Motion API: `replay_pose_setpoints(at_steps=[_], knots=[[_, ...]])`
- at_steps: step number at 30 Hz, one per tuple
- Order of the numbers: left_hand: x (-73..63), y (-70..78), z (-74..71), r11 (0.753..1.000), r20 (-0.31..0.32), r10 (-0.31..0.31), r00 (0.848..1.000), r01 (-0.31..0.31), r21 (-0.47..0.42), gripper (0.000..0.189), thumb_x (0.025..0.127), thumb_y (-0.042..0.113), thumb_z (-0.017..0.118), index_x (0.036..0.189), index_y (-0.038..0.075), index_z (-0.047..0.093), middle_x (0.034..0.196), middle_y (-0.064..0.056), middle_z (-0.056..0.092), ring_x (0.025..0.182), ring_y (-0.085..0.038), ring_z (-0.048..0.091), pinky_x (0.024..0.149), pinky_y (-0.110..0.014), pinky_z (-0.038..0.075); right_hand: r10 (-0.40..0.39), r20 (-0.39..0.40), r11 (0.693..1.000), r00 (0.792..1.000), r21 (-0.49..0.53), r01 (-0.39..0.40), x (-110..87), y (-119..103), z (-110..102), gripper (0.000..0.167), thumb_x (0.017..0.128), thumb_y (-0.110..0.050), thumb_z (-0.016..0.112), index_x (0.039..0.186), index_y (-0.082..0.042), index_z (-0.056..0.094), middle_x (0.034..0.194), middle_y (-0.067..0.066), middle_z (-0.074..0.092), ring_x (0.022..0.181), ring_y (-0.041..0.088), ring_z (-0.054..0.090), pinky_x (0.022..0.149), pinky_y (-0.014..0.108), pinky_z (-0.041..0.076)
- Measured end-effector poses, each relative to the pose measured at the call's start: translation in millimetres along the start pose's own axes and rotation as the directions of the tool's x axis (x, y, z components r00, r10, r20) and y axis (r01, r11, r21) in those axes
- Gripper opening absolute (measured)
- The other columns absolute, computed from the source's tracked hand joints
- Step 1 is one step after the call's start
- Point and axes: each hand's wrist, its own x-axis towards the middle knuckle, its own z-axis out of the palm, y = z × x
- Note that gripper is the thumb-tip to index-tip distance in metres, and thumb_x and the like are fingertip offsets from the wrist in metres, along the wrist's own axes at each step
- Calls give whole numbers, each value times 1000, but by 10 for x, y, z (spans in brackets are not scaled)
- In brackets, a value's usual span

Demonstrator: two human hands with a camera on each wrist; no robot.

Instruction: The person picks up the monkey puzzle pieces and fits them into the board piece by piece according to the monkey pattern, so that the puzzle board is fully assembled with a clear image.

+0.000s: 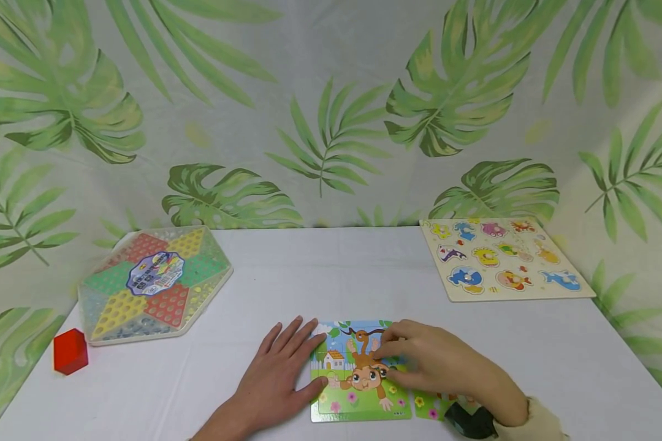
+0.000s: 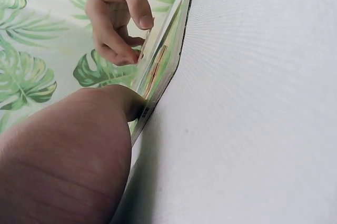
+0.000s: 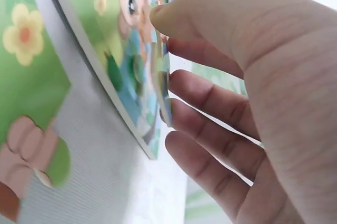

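A square jigsaw puzzle with a cartoon monkey lies near the table's front edge. Its left edge is touched by my left hand, whose fingers are spread and whose thumb lies on the border. Over the puzzle's right side, my right hand pinches a puzzle piece between thumb and fingers. That piece is tilted a little against the picture and mostly hidden by the hand in the head view. Just right of the puzzle, loose puzzle pieces lie on the table, partly under the right forearm.
A hexagonal Chinese checkers board lies at the back left, with a red block in front of it. At the back right is a wooden peg puzzle of sea animals. A leaf-print cloth hangs behind the white table.
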Motion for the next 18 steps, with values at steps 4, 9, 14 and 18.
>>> replay_pose_setpoints(at_steps=[4, 9, 14, 18], knots=[[0, -7, 3, 1000, 3, 1, 1000, -1, 2, 66, 96, 55, 62, 151, 21, 52, 165, -2, 41, 155, -29, 31, 124, -53, 25, -45, -34, 999, 998, -23, 45, 8, 10, 70, 18, 92, -30, 78, 110, -29, 79, 111, -13, 65, 97, 4, 60, 79, 23, 56], [9, -16, 15, 1000, 2, 11, 1000, -12, 11, 67, 96, 56, 60, 152, 21, 51, 165, -2, 39, 155, -29, 31, 124, -52, 24, -112, -92, 992, 990, -74, 105, -7, 19, 158, 16, 92, -30, 78, 108, -31, 81, 108, -11, 65, 92, 4, 58, 75, 19, 53], [6, -21, 3, 1000, 13, 11, 1000, -11, 18, 66, 97, 57, 59, 152, 21, 51, 166, -2, 38, 155, -28, 30, 125, -53, 24, -99, -93, 993, 991, -78, 92, -5, 11, 185, 17, 94, -31, 76, 110, -31, 82, 109, -9, 66, 92, 6, 57, 74, 19, 52], [-2, -17, -3, 1000, 18, 3, 1000, -4, 17, 67, 97, 57, 59, 153, 21, 50, 166, -2, 38, 155, -28, 30, 125, -52, 23, -92, -89, 993, 992, -88, 85, 13, -2, 199, 19, 93, -31, 77, 111, -30, 82, 110, -9, 67, 95, 7, 59, 77, 21, 53]])
